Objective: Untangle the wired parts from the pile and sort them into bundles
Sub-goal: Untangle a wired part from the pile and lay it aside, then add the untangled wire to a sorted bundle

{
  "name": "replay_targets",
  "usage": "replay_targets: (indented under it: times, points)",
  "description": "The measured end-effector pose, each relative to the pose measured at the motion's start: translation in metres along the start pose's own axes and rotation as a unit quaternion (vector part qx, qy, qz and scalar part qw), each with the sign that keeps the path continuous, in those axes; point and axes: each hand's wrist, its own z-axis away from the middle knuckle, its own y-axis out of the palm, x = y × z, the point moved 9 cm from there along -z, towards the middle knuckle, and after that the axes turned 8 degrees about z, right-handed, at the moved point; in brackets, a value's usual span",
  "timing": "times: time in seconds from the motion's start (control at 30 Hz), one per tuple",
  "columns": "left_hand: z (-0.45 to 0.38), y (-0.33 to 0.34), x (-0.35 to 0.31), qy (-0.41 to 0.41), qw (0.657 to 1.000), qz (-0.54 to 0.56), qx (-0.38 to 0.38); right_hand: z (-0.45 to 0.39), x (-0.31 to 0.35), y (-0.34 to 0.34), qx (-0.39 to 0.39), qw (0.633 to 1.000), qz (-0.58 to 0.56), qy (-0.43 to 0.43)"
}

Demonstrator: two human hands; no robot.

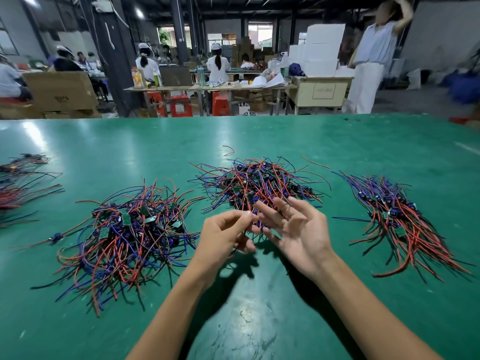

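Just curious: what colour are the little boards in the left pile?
Green, on the small boards; the head view shows it best.

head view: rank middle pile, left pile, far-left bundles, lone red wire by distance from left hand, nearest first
From the left hand:
1. Middle pile, right at its fingers, just beyond them.
2. Left pile, beside it on the left.
3. Lone red wire, beyond the middle pile.
4. Far-left bundles, at the table's left edge.

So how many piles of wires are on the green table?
4: one at the far left edge, cut off, one left of the hands, one behind the hands, one right.
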Motion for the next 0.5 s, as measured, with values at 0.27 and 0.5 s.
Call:
replay_targets:
  times: [0.27,0.5]
  points:
    - [-0.001,-0.012,-0.012,0.071,0.994,-0.064,-0.05,-0.003,0.0,-0.033,-0.161,0.974,0.156,-0.014]
    - [-0.008,-0.019,-0.008,0.002,0.982,0.174,-0.08,-0.004,-0.001,-0.022,-0.149,0.962,0.225,-0.03]
